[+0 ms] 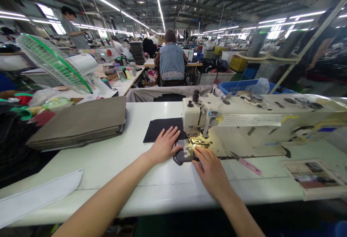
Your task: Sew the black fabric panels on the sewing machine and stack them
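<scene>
A dark fabric piece (159, 129) lies flat on the pale table, its right end reaching the head of a white sewing machine (193, 116). My left hand (165, 146) rests with spread fingers on the near right part of that fabric, thumb toward the machine bed. Close to the lit needle area, my right hand (210, 168) lies palm down at the front of the bed, fingertips by the metal plate; I see nothing held in it, its fingers stretched forward. Pink-handled thread snips (248, 164) lie right of my right hand.
A stack of grey-brown panels (81, 121) sits on the left, with a green-rimmed fan (54, 61) behind it. A white strip (40, 197) lies front left. A parts tray (314, 177) is at right. A person in a denim vest (172, 61) sits ahead, back turned.
</scene>
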Demonstrator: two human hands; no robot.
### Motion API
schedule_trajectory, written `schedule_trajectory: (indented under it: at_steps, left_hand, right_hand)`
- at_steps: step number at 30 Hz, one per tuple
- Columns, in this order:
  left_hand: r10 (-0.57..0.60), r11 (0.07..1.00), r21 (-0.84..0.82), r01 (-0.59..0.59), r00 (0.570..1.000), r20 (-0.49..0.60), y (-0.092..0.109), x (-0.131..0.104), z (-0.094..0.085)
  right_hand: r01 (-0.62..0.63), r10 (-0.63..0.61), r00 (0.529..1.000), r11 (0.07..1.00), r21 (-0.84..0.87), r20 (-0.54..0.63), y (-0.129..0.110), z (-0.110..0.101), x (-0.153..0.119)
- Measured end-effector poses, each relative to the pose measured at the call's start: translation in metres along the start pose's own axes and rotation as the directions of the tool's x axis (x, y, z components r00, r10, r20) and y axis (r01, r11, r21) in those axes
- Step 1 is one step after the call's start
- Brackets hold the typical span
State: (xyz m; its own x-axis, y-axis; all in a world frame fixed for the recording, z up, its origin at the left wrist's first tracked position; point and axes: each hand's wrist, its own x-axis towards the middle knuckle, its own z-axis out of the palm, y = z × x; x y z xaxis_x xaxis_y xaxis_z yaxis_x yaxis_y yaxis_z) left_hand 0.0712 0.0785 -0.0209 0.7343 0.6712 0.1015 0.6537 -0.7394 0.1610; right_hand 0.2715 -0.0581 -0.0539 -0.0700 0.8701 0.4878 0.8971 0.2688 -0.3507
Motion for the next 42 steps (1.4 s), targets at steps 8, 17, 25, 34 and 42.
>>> schedule_trajectory:
  at_steps: [8, 17, 25, 34, 42]
  left_hand:
    - [0.037, 0.998, -0.05, -0.035, 0.998, 0.056, 0.003, -0.048, -0.016]
    - [0.094, 0.992, -0.093, -0.09, 0.995, 0.034, 0.031, -0.078, -0.022]
    - [-0.329, 0.943, 0.032, 0.33, 0.943, -0.053, -0.018, -0.096, -0.009]
    - [-0.304, 0.948, 0.081, 0.307, 0.951, -0.049, 0.02, -0.126, 0.0]
    - [-0.297, 0.955, 0.0, 0.297, 0.952, -0.071, 0.027, -0.136, 0.006]
  right_hand:
    - [0.018, -0.018, 1.0, 0.999, 0.031, -0.02, 0.006, -0.002, 0.0]
    - [0.17, -0.167, 0.985, 0.984, 0.054, -0.052, -0.023, 0.008, -0.005]
    - [0.245, -0.243, 0.968, 0.969, 0.038, -0.054, -0.019, 0.007, -0.002]
    - [0.291, -0.326, 0.933, 0.933, 0.211, 0.155, -0.075, 0.025, 0.065]
    - [0.258, -0.32, 0.872, 0.944, 0.207, 0.37, -0.105, 0.052, 0.098]
